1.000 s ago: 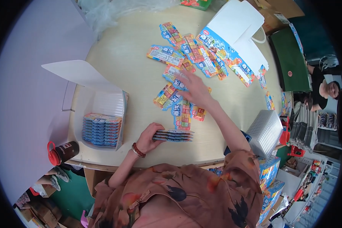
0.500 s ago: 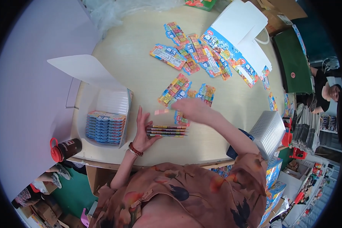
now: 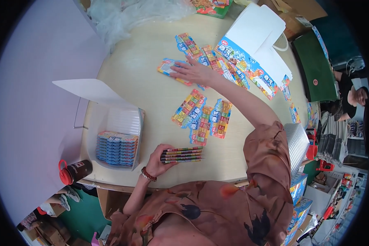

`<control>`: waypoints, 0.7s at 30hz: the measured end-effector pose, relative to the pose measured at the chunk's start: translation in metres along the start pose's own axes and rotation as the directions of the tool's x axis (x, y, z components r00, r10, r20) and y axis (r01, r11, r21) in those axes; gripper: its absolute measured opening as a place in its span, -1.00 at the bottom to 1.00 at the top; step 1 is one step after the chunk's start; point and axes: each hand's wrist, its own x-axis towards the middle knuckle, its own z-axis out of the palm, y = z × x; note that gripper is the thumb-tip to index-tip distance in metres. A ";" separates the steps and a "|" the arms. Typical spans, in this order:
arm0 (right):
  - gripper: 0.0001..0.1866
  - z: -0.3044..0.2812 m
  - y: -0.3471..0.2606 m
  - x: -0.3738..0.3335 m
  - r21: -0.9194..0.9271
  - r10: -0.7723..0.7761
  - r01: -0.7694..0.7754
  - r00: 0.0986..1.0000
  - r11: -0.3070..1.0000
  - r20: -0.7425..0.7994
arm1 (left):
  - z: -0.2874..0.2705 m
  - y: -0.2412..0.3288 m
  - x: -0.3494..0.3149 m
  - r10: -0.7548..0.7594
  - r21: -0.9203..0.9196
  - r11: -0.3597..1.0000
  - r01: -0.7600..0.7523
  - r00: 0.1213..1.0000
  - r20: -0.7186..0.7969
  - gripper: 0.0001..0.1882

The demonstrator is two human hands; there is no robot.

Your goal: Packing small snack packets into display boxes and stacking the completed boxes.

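My left hand [image 3: 155, 160] grips a small stack of colourful blister cards [image 3: 183, 154] by its left end, edges turned up, close to the table's front edge. My right hand [image 3: 196, 74] is stretched to the far pile, fingers spread over a light-backed card [image 3: 165, 67] and partly covering it; it seems to rest on that card. More cards [image 3: 210, 57] overlap beside it. Between my hands lies a loose group of bright cards [image 3: 200, 129], fronts up. On the left an open white display box [image 3: 135, 130] holds a neat stack of cards [image 3: 117, 147].
A dark bottle with a red lid [image 3: 75, 171] stands by the table's left corner. Clear plastic trays [image 3: 298, 143] are piled at the right edge. A flat white-and-blue carton [image 3: 254, 37] lies at the far right, plastic film [image 3: 123, 20] at the far left. Another person [image 3: 352, 98] is at right.
My right hand has moved from the middle group of cards out to the far pile. My left hand still grips the stack, its fingers now folded closer around it.
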 end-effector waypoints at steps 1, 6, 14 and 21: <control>-0.33 0.001 0.003 0.004 0.074 -0.051 0.054 0.998 0.996 -0.045 | 0.001 -0.001 -0.001 0.003 0.002 1.000 -0.003 1.000 0.002 -0.45; -0.53 -0.029 -0.025 0.019 0.080 -0.229 0.239 0.966 0.968 -0.117 | 0.002 -0.004 -0.003 0.010 0.011 1.000 -0.010 1.000 -0.007 -0.42; -0.84 -0.128 -0.115 -0.009 0.301 -0.108 0.116 0.993 0.947 -0.043 | 0.014 -0.006 -0.010 0.264 0.400 0.897 -0.190 0.954 -0.139 -0.25; -0.79 -0.124 -0.164 -0.047 0.828 -0.036 -0.043 0.996 0.559 0.076 | 0.015 0.000 -0.005 0.002 -0.030 1.000 -0.003 0.999 -0.035 -0.16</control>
